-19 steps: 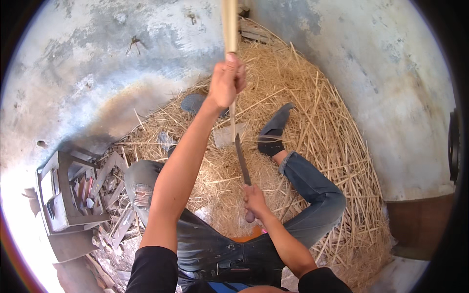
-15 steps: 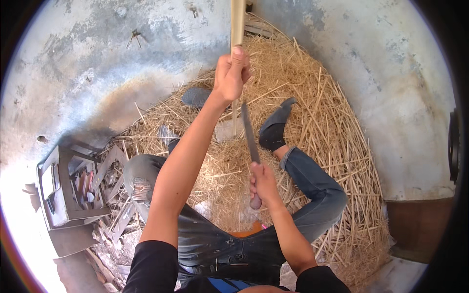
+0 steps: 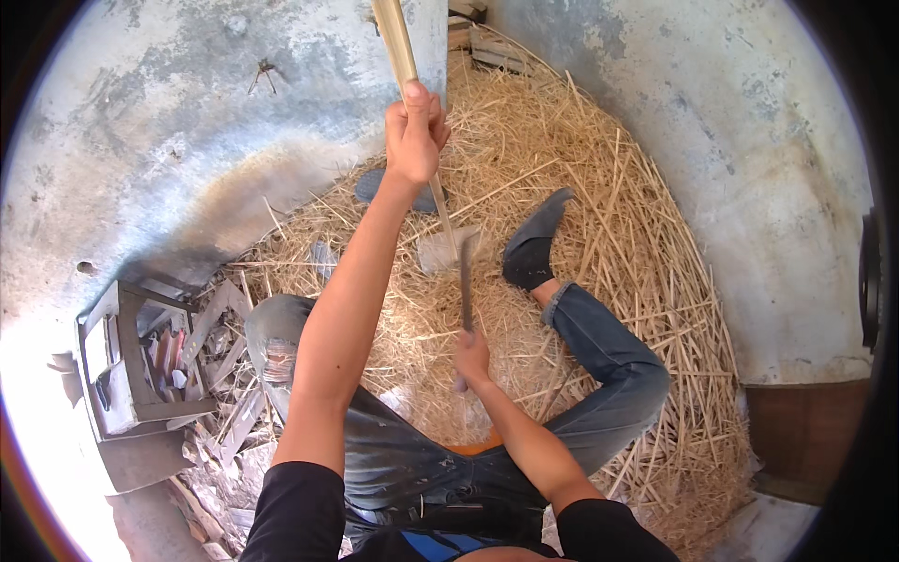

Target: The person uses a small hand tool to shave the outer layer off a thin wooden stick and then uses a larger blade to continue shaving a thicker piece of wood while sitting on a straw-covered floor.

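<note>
My left hand (image 3: 415, 139) is closed round a long pale strip of split wood or bamboo (image 3: 394, 39), which leans with its top to the left. The strip's lower end reaches down to a pale flat block (image 3: 436, 255) on the floor. In my right hand (image 3: 473, 356) is the handle of a long-bladed knife (image 3: 465, 290). Its blade points away from me, slightly blurred, with the tip beside the foot of the strip and the block. Whether blade and strip touch, I cannot tell.
Straw-like shavings and thin sticks (image 3: 637, 253) cover the floor between two worn walls. My bent legs frame the work, with the dark-socked right foot (image 3: 534, 244) near the knife. A grey shoe (image 3: 371, 184) lies beyond. At left stands a wooden frame (image 3: 117, 375) with items inside.
My left hand has shifted left and slightly nearer, tilting the strip's top leftward. My right hand has come lower and left, bringing the blade down to the strip's foot.
</note>
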Motion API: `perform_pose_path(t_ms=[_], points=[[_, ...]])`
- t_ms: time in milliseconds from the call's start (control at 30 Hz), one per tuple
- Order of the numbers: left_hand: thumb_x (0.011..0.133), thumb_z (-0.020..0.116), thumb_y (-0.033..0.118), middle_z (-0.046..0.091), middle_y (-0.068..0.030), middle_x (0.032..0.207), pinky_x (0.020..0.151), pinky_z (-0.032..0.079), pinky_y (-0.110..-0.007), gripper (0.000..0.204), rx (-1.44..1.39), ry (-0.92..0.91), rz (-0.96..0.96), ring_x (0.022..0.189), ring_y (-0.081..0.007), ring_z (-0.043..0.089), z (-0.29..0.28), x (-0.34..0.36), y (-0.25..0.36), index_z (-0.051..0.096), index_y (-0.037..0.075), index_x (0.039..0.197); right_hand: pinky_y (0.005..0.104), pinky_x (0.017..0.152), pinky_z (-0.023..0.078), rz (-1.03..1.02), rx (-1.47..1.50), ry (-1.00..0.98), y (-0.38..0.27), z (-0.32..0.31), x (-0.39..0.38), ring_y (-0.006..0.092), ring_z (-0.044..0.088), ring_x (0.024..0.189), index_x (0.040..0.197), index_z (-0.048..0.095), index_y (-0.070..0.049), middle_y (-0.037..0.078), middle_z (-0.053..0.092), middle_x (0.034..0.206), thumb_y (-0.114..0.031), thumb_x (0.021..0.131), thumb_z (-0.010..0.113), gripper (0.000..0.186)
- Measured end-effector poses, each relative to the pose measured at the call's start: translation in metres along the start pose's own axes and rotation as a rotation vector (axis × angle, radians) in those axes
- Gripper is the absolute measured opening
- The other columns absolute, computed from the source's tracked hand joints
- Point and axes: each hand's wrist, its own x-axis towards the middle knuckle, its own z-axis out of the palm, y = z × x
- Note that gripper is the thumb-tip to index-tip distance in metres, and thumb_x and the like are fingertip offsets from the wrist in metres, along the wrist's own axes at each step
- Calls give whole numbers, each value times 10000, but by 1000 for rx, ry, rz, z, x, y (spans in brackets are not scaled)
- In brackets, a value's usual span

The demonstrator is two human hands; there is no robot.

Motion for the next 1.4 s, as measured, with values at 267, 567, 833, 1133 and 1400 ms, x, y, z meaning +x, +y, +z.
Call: perform_pose_path(t_ms=[267, 567, 833, 1133, 1400], points=[[997, 349, 771, 196, 62, 595, 449, 163, -267, 701, -149, -56, -44, 507, -82, 154, -30, 2, 1, 227, 178, 643, 431, 715, 479, 320, 297, 15, -18, -26, 45, 294, 626, 754, 995, 571, -9, 155, 628, 812, -349, 1037, 601, 344], [983, 354, 790, 183, 67, 609, 456, 156, -267, 711, -177, -129, -40, 521, -81, 141, -35, 3, 1, 233, 180, 639, 276, 515, 404, 19, 785, 169, -206, -98, 76, 80, 539, 585, 1089, 524, -20, -3, 509, 691, -247, 1030, 650, 267], [1025, 417, 699, 222, 53, 586, 441, 185, -269, 679, -177, -126, 12, 493, -85, 198, -26, -1, 0, 254, 169, 632, 467, 798, 505, 240, 27, -144, -18, -26, -5, 355, 655, 861, 1246, 493, -5, 196, 649, 906, -278, 1021, 590, 366], [1024, 421, 700, 222, 67, 592, 447, 163, -274, 655, -151, 68, 36, 509, -80, 186, -44, -2, 12, 265, 190, 644, 552, 891, 519, 383, -311, -255, 47, -25, -41, 491, 661, 1053, 1387, 456, -3, 321, 690, 1089, -268, 992, 546, 484], [1081, 445, 530, 282, 37, 616, 463, 193, -260, 569, -189, 136, 105, 503, -79, 254, -54, -1, 48, 378, 118, 694, 555, 907, 520, 391, -280, -291, 39, -28, -42, 516, 652, 1056, 1347, 477, 0, 343, 680, 1082, -312, 986, 562, 484]])
